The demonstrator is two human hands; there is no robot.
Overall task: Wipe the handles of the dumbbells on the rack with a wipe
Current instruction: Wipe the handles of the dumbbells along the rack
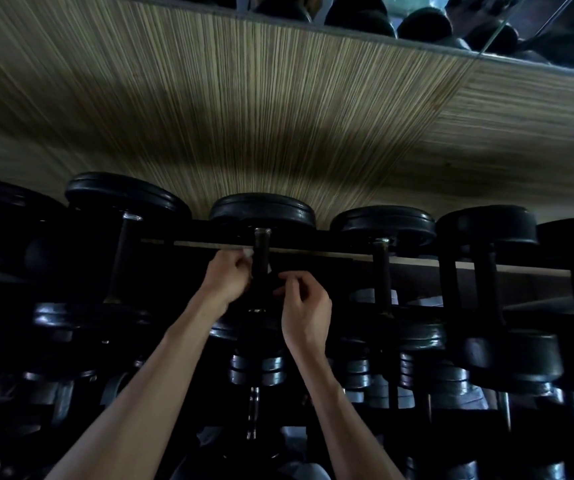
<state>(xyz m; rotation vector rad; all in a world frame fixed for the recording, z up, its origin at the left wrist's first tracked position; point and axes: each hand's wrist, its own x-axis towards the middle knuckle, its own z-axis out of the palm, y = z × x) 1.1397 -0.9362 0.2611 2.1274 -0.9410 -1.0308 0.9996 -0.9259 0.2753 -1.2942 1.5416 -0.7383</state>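
A row of black dumbbells lies on the top tier of a dark rack (313,252). The middle dumbbell's dark handle (261,251) runs away from me between its two round heads. My left hand (226,280) sits against the handle's left side, fingers curled round a small white wipe (248,252) that peeks out at the fingertips. My right hand (304,308) is at the handle's right side, fingers curled, thumb and forefinger pinching; a pale sliver shows beside the handle there. Whether it holds the wipe's other end is unclear.
Neighbouring dumbbell handles stand left (121,258) and right (381,271) of the middle one. Lower tiers hold several more dumbbells with shiny collars (258,367). A striped wood-grain wall panel (278,116) rises behind the rack, with a mirror (486,26) above it.
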